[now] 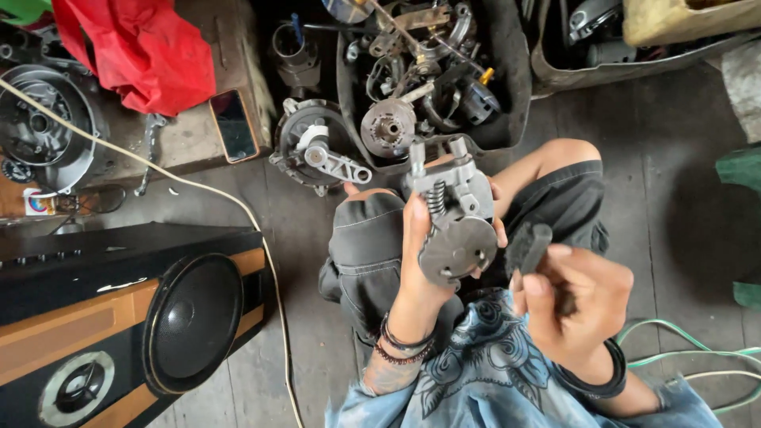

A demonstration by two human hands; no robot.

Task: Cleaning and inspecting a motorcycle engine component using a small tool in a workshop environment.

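Metal assembly [453, 215] sits gripped in the left hand [420, 254], over the knees; right hand [583, 305] pinches a dark tool [529, 247]. A loose grip could drop it, or the spring [436, 200] could pop free.

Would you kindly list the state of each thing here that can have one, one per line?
Left hand: closed around the metal assembly, holding it up over the knees.
Right hand: gripping a dark tool, apart from the assembly.
Phone: lying flat, screen dark.
Speaker: lying on its side on the floor.
Red cloth: crumpled in a heap.
Black tub: full of engine parts.
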